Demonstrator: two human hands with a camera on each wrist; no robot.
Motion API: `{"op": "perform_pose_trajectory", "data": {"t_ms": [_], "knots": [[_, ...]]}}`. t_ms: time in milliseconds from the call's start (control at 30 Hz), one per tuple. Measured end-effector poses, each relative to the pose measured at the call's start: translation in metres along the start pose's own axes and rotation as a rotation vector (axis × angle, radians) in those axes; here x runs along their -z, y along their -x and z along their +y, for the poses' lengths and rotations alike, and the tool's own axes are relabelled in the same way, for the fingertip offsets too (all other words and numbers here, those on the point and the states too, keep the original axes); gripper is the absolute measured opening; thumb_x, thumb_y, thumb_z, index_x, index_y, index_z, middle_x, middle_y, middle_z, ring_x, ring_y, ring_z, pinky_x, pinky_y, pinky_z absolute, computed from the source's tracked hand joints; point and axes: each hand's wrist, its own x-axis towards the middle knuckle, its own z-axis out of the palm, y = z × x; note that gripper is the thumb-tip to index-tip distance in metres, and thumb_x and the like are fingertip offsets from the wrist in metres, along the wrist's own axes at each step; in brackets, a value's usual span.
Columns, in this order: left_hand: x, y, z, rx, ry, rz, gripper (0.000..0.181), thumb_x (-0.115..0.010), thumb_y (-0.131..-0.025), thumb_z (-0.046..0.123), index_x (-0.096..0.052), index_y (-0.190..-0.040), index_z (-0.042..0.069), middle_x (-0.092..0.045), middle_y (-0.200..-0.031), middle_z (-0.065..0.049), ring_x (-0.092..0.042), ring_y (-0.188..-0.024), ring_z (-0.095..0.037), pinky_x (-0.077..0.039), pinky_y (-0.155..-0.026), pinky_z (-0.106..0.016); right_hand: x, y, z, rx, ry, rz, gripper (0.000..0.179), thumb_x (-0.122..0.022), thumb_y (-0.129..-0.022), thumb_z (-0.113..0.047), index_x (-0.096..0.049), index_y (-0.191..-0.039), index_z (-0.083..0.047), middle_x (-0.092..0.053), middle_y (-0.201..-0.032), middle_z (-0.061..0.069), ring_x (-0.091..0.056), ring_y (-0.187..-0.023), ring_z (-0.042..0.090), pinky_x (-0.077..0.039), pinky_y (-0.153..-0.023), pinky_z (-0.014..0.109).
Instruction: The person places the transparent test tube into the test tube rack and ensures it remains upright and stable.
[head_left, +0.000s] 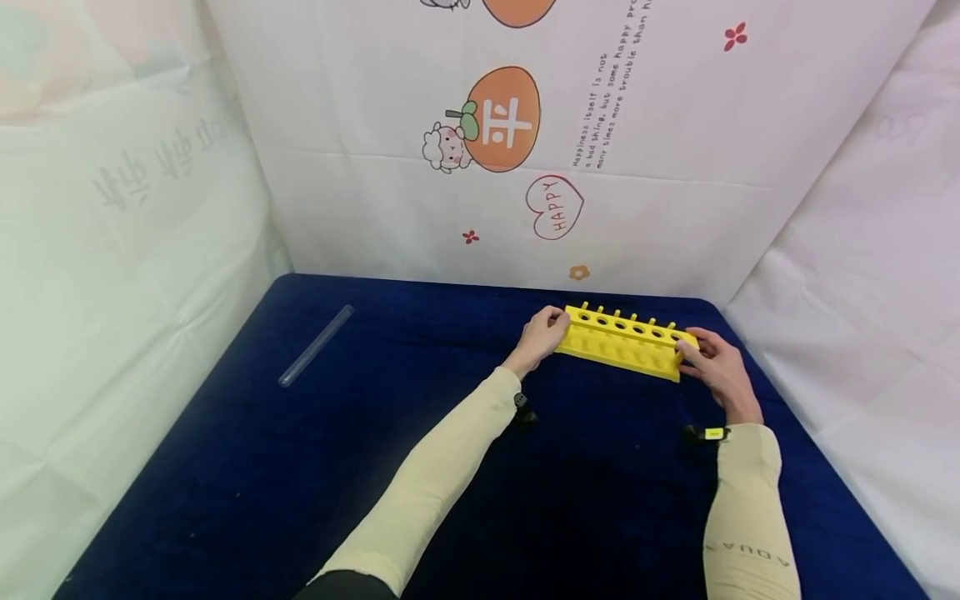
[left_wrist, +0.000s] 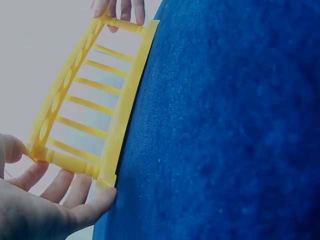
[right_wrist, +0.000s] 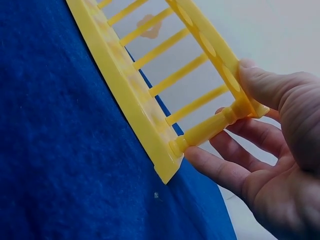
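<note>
A yellow test tube rack (head_left: 621, 340) stands upright at the far right of the blue table, a row of round holes along its top and pegs behind. My left hand (head_left: 542, 335) grips its left end, thumb at the top bar and fingers around the end post, as the left wrist view shows with the hand (left_wrist: 55, 200) close up. At the other end my right hand (head_left: 720, 371) holds the rack, thumb on the top bar (right_wrist: 220, 65) and fingers about the end post (right_wrist: 207, 130). No tube sits in the rack's holes.
A clear test tube (head_left: 316, 346) lies on its side at the far left of the blue cloth-covered table (head_left: 420, 350). White printed sheets (head_left: 360, 100) hang behind the table and at both sides.
</note>
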Motion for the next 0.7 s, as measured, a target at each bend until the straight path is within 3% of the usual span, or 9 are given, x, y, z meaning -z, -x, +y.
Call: {"op": "perform_pose_trajectory", "data": {"t_ms": [100,300,533,700], "knots": [[0.003,0.001,-0.002,-0.006,0.005,0.003,0.032,-0.044,-0.102,0.046,-0.057,-0.124,0.025,-0.061,-0.11,0.003,-0.06,-0.085,-0.022,-0.052,-0.071,-0.04,-0.002,0.0,-0.001,-0.002,0.003,0.001,0.078,-0.058,-0.096,-0.044,-0.028,-0.152,0.0,-0.048,-0.13,0.012,-0.059,-0.101,0.008,-0.059,-0.084,0.032],[0.007,0.0,-0.005,-0.011,0.011,0.012,0.03,-0.045,-0.102,0.046,-0.057,-0.121,0.026,-0.063,-0.106,0.0,-0.052,-0.068,-0.017,-0.048,-0.063,-0.038,-0.007,0.0,-0.005,0.002,0.007,0.006,0.078,-0.059,-0.095,-0.045,-0.029,-0.152,0.0,-0.05,-0.124,0.007,-0.059,-0.101,0.01,-0.059,-0.081,0.029],[0.01,0.002,-0.003,0.021,-0.004,0.035,0.03,-0.044,-0.103,0.046,-0.057,-0.122,0.027,-0.064,-0.108,-0.004,-0.046,-0.061,-0.014,-0.045,-0.059,-0.035,-0.012,0.0,-0.01,-0.001,-0.005,-0.024,0.078,-0.059,-0.096,-0.044,-0.028,-0.152,0.0,-0.049,-0.125,0.008,-0.06,-0.101,0.01,-0.059,-0.084,0.034],[0.015,0.004,-0.001,0.037,-0.01,0.049,0.031,-0.044,-0.103,0.046,-0.057,-0.123,0.026,-0.065,-0.111,-0.006,-0.045,-0.058,-0.014,-0.044,-0.058,-0.035,-0.015,-0.001,-0.015,0.001,0.002,-0.028,0.078,-0.058,-0.096,-0.044,-0.027,-0.152,0.0,-0.049,-0.126,0.009,-0.059,-0.105,0.016,-0.058,-0.086,0.036]]}}
